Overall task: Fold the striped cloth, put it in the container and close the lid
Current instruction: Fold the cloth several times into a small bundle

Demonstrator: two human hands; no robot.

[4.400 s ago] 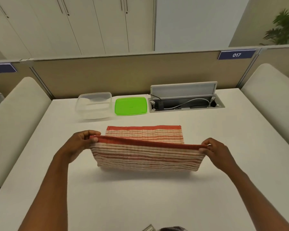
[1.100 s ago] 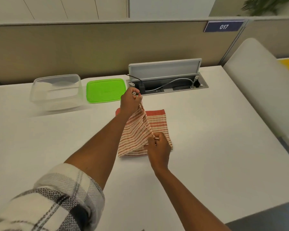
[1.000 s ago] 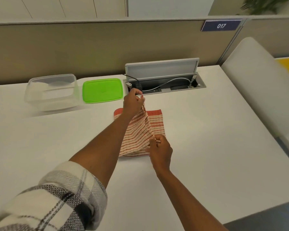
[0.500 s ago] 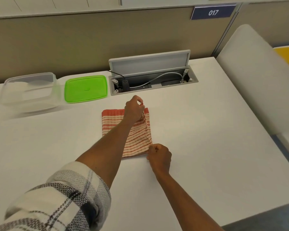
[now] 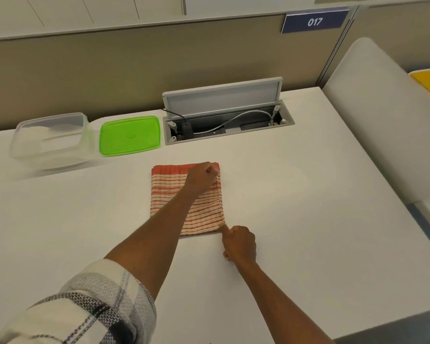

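The striped cloth (image 5: pixel 168 192), red and cream, lies folded into a flat rectangle on the white table (image 5: pixel 308 194). My left hand (image 5: pixel 204 175) reaches across it and pinches its far right corner, fingers closed. At the near right corner my right hand (image 5: pixel 240 243) has its fingertips closed on the cloth's edge. The clear plastic container (image 5: pixel 51 141) stands open at the back left. Its green lid (image 5: pixel 130 135) lies flat beside it on the right.
An open cable box (image 5: pixel 230 122) with its flap raised and wires inside sits in the table behind the cloth. A beige partition (image 5: pixel 134 70) runs along the back. A padded white divider (image 5: pixel 382 120) borders the table's right side.
Both hands have brought the lifted half of the cloth over to the right and down. It now lies flat as a narrower rectangle.
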